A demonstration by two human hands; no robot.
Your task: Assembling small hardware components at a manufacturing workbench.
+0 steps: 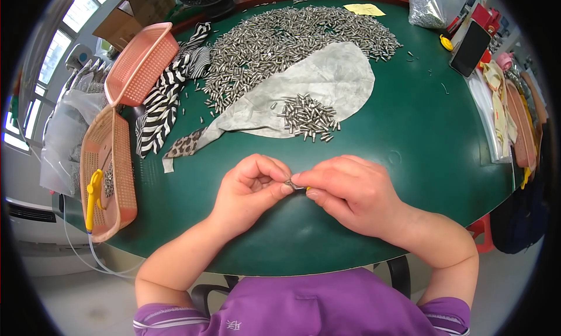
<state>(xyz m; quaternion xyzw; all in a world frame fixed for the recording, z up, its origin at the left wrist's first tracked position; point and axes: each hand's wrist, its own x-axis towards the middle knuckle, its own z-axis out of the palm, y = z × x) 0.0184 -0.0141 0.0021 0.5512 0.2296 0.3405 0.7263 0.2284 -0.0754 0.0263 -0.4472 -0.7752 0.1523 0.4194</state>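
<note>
My left hand [245, 190] pinches a small silver metal part [288, 183] between thumb and fingertips, over the near middle of the table. Against that part, my right hand [359, 193] grips a thin metal tool [299, 187] with a bit of yellow showing at the fingers; the rest of the tool is hidden. Beyond my hands, a small heap of short metal cylinders [310, 117] lies on a crumpled grey-white cloth [342, 73]. A far larger pile of similar cylinders [280, 35] spreads behind the cloth.
Two pink plastic baskets [140, 67] stand along the left edge; a yellow air gun [93, 198] with a hose rests on the nearer one. Zebra-striped cloth [160, 108] lies beside them. At right are a black phone [470, 48] and plastic bags [494, 120]. The table [421, 143] is green.
</note>
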